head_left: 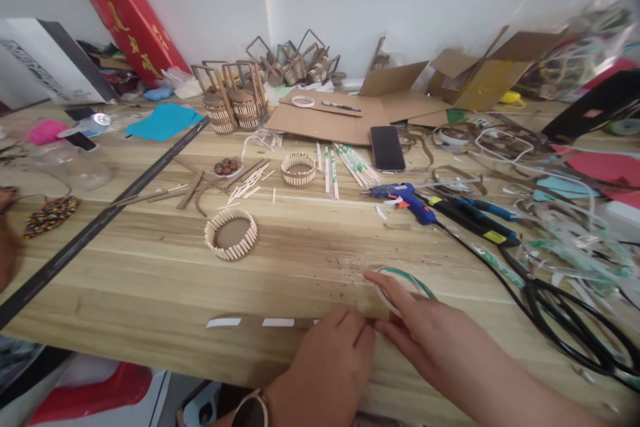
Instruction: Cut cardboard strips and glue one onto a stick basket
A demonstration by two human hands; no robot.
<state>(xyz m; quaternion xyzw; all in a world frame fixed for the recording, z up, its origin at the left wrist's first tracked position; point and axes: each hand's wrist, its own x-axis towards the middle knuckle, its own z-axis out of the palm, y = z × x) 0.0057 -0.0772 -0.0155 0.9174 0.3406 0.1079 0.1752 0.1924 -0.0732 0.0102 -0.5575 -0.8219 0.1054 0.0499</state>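
Observation:
A thin brown strip [253, 322] with white pieces of tape spaced along it lies near the table's front edge. My left hand [333, 360], with a watch on the wrist, is closed and pressed down on the strip's right part. Close beside it, my right hand [417, 323] curls around a white and green ring, which looks like a roll of tape [410, 275]. The index finger reaches over the ring, and the thumb is close to the strip's end. My palms and part of the ring are hidden.
Round stick-walled baskets [231, 235] stand left of centre. A blue glue gun [407, 202], pliers [487, 209] and black scissors [575, 327] lie to the right. A phone [387, 149] lies by cardboard [325, 119]. Another person's hand [7, 233] is at the left edge.

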